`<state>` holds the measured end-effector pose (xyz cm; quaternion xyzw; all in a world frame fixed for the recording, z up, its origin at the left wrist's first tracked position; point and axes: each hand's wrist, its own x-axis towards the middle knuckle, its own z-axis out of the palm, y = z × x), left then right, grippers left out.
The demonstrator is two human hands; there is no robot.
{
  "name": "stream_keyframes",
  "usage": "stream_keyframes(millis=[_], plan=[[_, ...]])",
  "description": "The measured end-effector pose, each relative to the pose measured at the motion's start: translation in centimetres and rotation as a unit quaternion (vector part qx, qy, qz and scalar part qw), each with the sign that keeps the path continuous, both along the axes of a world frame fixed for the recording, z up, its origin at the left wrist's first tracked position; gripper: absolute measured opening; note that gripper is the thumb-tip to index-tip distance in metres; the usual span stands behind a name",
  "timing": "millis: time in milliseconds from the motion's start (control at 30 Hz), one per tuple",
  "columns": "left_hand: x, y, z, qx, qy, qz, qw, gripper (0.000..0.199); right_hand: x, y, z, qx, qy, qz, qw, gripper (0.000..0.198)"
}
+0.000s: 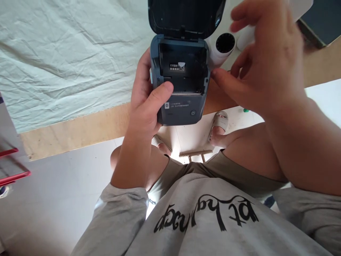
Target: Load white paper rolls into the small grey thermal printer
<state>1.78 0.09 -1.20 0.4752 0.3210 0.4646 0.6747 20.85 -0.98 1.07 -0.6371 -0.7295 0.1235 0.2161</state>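
Observation:
A dark blue handheld label printer [182,103] is in my left hand [146,103], tilted toward me above the table's front edge. Its black lid [186,17] stands fully raised. The roll bay [174,76] under it lies exposed, with a small printed sticker inside and no roll visible. My left thumb presses on the printer's face while the fingers wrap its left side. To the right, my right hand [269,60] is open, its fingers apart and slightly curled. Its thumb tip is close to the printer's right side; whether they touch I cannot tell. Between them stands a white cylinder [222,53] with a black ribbed end.
A pale wrinkled cloth [66,64] covers the table, whose wooden edge [80,122] runs across in front of me. A dark flat object [323,23] lies at the far right. Red-edged racks [14,174] are at the left. My legs and a wooden stool bar [195,153] are below.

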Motion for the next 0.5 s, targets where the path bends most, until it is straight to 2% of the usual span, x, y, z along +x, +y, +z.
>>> stream_keyframes(millis=[133, 267, 400, 500], plan=[[0.2, -0.1, 0.0, 0.001, -0.016, 0.001, 1.000, 0.037, 0.3, 0.8, -1.0, -0.021, -0.006, 0.018, 1.000, 0.052], [0.0, 0.0, -0.1, 0.001, -0.024, -0.006, 1.000, 0.039, 0.1, 0.9, -1.4, -0.018, -0.033, 0.042, 0.998, 0.040], [-0.1, 0.1, -0.3, 0.000, 0.002, 0.006, 1.000, 0.040, -0.5, 0.5, -1.4, 0.001, -0.048, 0.027, 0.998, 0.034], [-0.1, 0.1, -0.3, 0.002, -0.013, 0.002, 1.000, 0.040, -0.5, 0.3, -1.4, -0.008, -0.030, 0.022, 0.999, 0.039]])
